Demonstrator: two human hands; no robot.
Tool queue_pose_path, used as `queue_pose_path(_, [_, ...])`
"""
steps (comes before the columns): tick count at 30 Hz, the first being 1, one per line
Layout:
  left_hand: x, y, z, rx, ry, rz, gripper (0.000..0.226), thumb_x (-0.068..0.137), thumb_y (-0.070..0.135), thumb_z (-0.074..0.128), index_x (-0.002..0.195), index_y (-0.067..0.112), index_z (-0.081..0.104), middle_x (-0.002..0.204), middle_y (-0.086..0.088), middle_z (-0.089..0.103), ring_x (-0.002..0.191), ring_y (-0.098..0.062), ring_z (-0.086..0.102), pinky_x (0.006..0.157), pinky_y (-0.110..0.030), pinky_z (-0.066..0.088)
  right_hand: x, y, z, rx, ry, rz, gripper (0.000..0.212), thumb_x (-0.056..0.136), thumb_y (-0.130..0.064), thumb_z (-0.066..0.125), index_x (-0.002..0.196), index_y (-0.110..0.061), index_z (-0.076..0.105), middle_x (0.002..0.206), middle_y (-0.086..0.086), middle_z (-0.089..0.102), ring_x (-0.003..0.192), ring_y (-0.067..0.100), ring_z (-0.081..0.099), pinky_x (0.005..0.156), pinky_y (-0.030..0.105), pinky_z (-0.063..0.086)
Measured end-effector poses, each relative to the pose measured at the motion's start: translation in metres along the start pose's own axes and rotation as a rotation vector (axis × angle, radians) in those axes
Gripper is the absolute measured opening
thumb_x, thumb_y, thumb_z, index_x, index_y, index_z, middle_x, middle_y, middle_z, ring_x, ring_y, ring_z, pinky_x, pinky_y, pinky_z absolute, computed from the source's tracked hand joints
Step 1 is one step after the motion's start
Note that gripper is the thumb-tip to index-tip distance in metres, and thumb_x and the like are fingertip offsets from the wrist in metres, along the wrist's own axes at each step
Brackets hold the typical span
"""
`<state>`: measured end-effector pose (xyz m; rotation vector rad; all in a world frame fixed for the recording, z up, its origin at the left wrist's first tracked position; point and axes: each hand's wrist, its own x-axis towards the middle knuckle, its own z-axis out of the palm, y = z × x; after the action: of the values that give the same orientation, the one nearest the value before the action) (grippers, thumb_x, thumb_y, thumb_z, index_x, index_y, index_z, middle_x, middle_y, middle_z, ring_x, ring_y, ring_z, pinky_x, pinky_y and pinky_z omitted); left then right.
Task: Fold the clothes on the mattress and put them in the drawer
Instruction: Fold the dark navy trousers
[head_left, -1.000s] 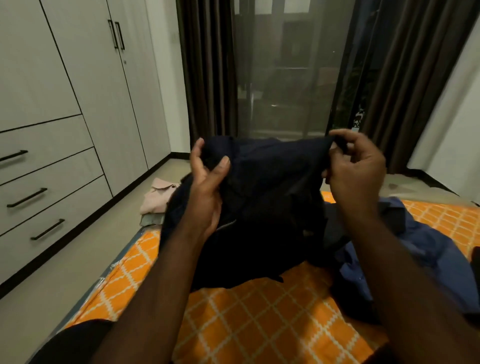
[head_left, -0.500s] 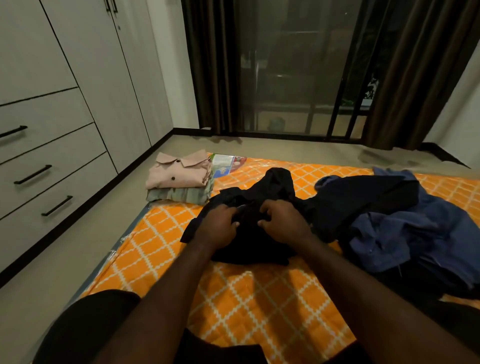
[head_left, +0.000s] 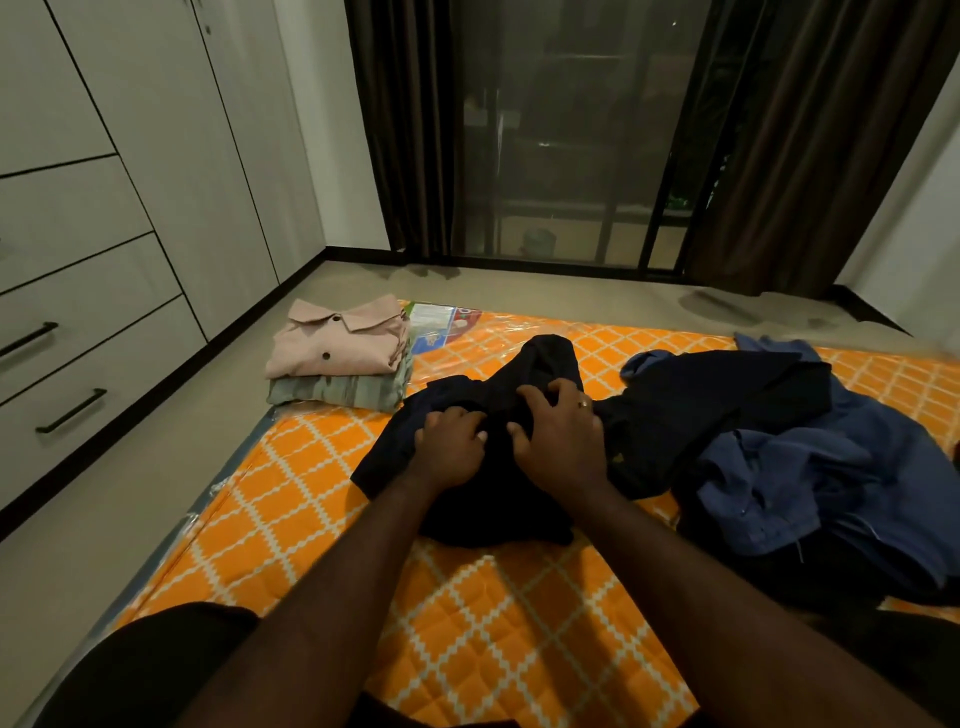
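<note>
- Since a second ago, both hands have come down from chest height, where they held the cloth up, onto the mattress; the half-second since brought only a wider spread of the right fingers.
- Left hand (head_left: 453, 448) lies knuckles up on the black crumpled fabric garment (head_left: 488, 512), fingers curled down and bunching the cloth.
- Right hand (head_left: 560, 441) sits just beside it at three o'clock, fingers spread and bent, tips dug into the same garment; a thin metal ring (head_left: 584, 404) shows on one finger.
- That garment lies rumpled on the orange quilted mattress with a white diamond lattice (head_left: 311, 499), one lobe humped up at twelve o'clock of the hands.
- At three o'clock, touching it, a loose heap of blue fabric clothes (head_left: 810, 467) with another dark piece draped over its top.
- At ten o'clock, on the mattress corner, a folded pale pink collared shirt (head_left: 337, 343) rests on a folded grey-green garment (head_left: 337, 391).
- At nine o'clock, well apart across the floor, pale grey wardrobe drawers with black bar handles (head_left: 78, 364), all closed.
- At twelve o'clock, a dark sliding glass door (head_left: 561, 156) between brown curtains (head_left: 405, 130).
</note>
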<state>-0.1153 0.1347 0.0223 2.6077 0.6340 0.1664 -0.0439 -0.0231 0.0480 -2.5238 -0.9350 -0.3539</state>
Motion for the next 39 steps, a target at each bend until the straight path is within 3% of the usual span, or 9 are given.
queue_pose_path(3, [0.013, 0.002, 0.003, -0.164, -0.090, -0.040, 0.048, 0.105, 0.030, 0.049, 0.152, 0.024, 0.043, 0.155, -0.004, 0.046, 0.143, -0.035, 0.039, 0.114, -0.052, 0.035, 0.000, 0.004, 0.006, 0.165, -0.080, 0.038, 0.049, 0.096, -0.037, 0.061, 0.143, -0.030, 0.051, 0.133, 0.005, 0.041, 0.108, 0.028, 0.058, 0.089, 0.046, 0.055])
queue_pose_path(6, [0.013, -0.003, 0.016, -0.348, 0.002, -0.044, 0.063, 0.103, 0.021, 0.053, 0.159, 0.033, 0.028, 0.161, -0.001, 0.039, 0.148, -0.032, 0.034, 0.119, -0.054, 0.030, 0.001, 0.008, 0.010, 0.215, -0.057, 0.036, 0.042, 0.097, -0.025, 0.058, 0.139, -0.031, 0.053, 0.122, 0.004, 0.044, 0.096, 0.026, 0.060, 0.079, 0.040, 0.057])
queue_pose_path(9, [0.013, -0.002, 0.023, -0.670, 0.112, -0.023, 0.061, 0.100, 0.007, 0.060, 0.156, 0.017, 0.038, 0.158, -0.002, 0.043, 0.147, -0.020, 0.038, 0.120, -0.035, 0.032, 0.003, 0.008, 0.014, 0.252, -0.068, 0.087, 0.041, 0.099, -0.022, 0.054, 0.139, -0.030, 0.051, 0.124, 0.005, 0.050, 0.098, 0.026, 0.061, 0.077, 0.036, 0.053])
queue_pose_path(15, [0.016, 0.016, 0.022, -1.093, 0.230, -0.167, 0.063, 0.089, 0.000, 0.073, 0.147, 0.008, 0.050, 0.142, -0.006, 0.060, 0.127, -0.017, 0.057, 0.110, -0.039, 0.048, 0.005, 0.008, 0.016, 0.335, -0.143, 0.139, 0.046, 0.098, -0.023, 0.053, 0.142, -0.028, 0.047, 0.133, 0.002, 0.052, 0.112, 0.026, 0.060, 0.090, 0.040, 0.052])
queue_pose_path(19, [0.014, 0.017, 0.027, -1.115, 0.175, -0.200, 0.057, 0.090, 0.002, 0.073, 0.143, 0.007, 0.055, 0.128, -0.006, 0.067, 0.116, -0.021, 0.065, 0.100, -0.036, 0.054, 0.006, 0.012, 0.015, 0.413, -0.180, 0.164, 0.048, 0.093, -0.021, 0.057, 0.140, -0.026, 0.052, 0.131, -0.001, 0.055, 0.115, 0.020, 0.058, 0.093, 0.036, 0.051])
queue_pose_path(24, [0.004, 0.019, 0.025, -1.188, 0.159, -0.194, 0.022, 0.089, 0.012, 0.077, 0.110, 0.006, 0.071, 0.099, -0.007, 0.076, 0.096, -0.026, 0.073, 0.070, -0.025, 0.056, 0.007, 0.014, 0.014, 0.460, -0.177, 0.162, 0.047, 0.090, -0.020, 0.059, 0.136, -0.028, 0.054, 0.126, -0.003, 0.057, 0.109, 0.017, 0.059, 0.084, 0.029, 0.050])
queue_pose_path(28, [-0.001, 0.023, 0.030, -1.058, 0.347, -0.191, 0.024, 0.080, 0.020, 0.086, 0.094, 0.010, 0.069, 0.090, -0.003, 0.071, 0.084, -0.014, 0.067, 0.068, -0.019, 0.052, 0.006, 0.014, 0.014, 0.474, -0.162, 0.147, 0.045, 0.089, -0.016, 0.060, 0.134, -0.027, 0.058, 0.125, -0.002, 0.059, 0.111, 0.016, 0.059, 0.087, 0.028, 0.050])
queue_pose_path(32, [-0.003, 0.028, 0.032, -1.061, 0.374, -0.191, 0.023, 0.079, 0.027, 0.087, 0.089, 0.012, 0.073, 0.083, -0.002, 0.073, 0.079, -0.013, 0.069, 0.060, -0.014, 0.050, 0.008, 0.018, 0.012, 0.518, -0.178, 0.130, 0.042, 0.090, -0.011, 0.063, 0.130, -0.025, 0.063, 0.121, -0.001, 0.061, 0.112, 0.017, 0.060, 0.095, 0.036, 0.054])
queue_pose_path(39, [-0.001, 0.029, 0.034, -1.105, 0.389, -0.221, 0.021, 0.081, 0.022, 0.086, 0.096, 0.020, 0.071, 0.092, -0.001, 0.072, 0.086, -0.013, 0.070, 0.069, -0.022, 0.054, 0.007, 0.022, 0.015, 0.538, -0.199, 0.093, 0.041, 0.096, -0.013, 0.066, 0.136, -0.021, 0.062, 0.126, 0.000, 0.059, 0.119, 0.017, 0.058, 0.102, 0.036, 0.051])
